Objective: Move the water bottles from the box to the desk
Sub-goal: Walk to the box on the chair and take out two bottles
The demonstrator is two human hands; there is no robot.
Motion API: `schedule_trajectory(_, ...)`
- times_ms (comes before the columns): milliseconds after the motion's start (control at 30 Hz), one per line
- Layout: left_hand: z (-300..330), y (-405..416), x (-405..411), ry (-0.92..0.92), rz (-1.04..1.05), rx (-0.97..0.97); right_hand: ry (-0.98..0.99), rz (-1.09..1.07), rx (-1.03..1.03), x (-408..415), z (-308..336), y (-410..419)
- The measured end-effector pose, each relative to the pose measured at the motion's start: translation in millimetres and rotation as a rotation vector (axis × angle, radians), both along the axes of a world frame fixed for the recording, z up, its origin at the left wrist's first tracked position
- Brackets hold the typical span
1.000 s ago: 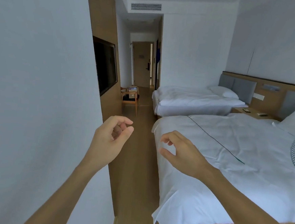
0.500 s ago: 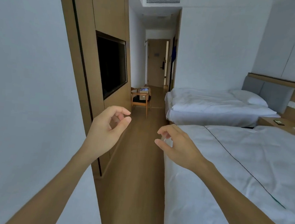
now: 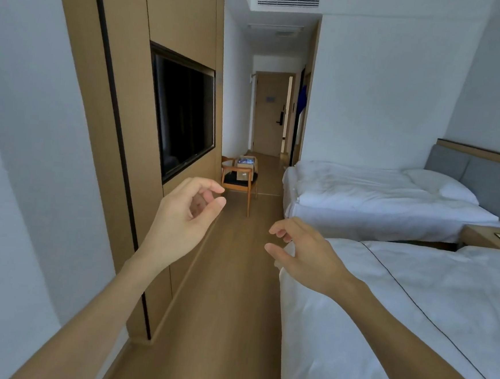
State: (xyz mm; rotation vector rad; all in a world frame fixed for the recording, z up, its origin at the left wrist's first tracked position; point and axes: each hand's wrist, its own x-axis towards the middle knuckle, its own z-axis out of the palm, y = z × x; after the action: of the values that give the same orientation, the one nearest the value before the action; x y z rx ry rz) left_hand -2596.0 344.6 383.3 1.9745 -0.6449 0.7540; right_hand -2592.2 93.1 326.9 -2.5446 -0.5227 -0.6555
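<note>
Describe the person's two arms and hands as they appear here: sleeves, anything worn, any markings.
Both forearms are bare as far as the frame shows; no sleeve edge is visible. The left hand and right hand wear no gloves, and no ring, watch, bracelet or marking shows on either hand or wrist.

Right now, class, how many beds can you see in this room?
2: the near bed at lower right, the far bed beyond it by the right wall. None seems hidden.

Far down the room, a cardboard box (image 3: 247, 167) on a wooden chair (image 3: 238, 183) is too small to make out its contents; the near bed (image 3: 412, 315) is cut off at right and bottom.
</note>
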Motion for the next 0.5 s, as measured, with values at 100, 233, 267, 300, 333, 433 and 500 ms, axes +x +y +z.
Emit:
schedule_trajectory(100, 2.9, -6.7, 72.3, 0.002, -0.015, -0.019, 0.009, -0.013, 0.0, 63.4, 8.4, -3.6)
schedule_trajectory(233, 8.9, -16.8, 163.7, 0.012, -0.026, -0.023, 0.017, -0.05, 0.007, 140.7, 15.8, -14.4)
schedule_trajectory(267, 9.2, -19.7, 184.7, 0.012, -0.029, -0.021, 0.021, -0.057, 0.003, 158.8, 15.0, -17.8)
schedule_trajectory(300, 8.7, -22.9, 205.0, 0.009, -0.035, -0.015, 0.025, -0.065, -0.001, 176.8, 13.5, -21.1)
schedule_trajectory(333, 7.5, -26.3, 224.9, 0.007, -0.041, -0.006, 0.029, -0.075, -0.004, 194.9, 11.4, -24.9)
schedule_trajectory(433, 1.7, -39.3, 285.1, 0.009, -0.055, 0.01, 0.039, -0.099, 0.003, 252.1, 3.5, -38.2)
schedule_trajectory(500, -2.7, -49.5, 325.6, 0.007, -0.055, 0.033, 0.039, -0.095, 0.006, 291.5, -2.6, -47.6)
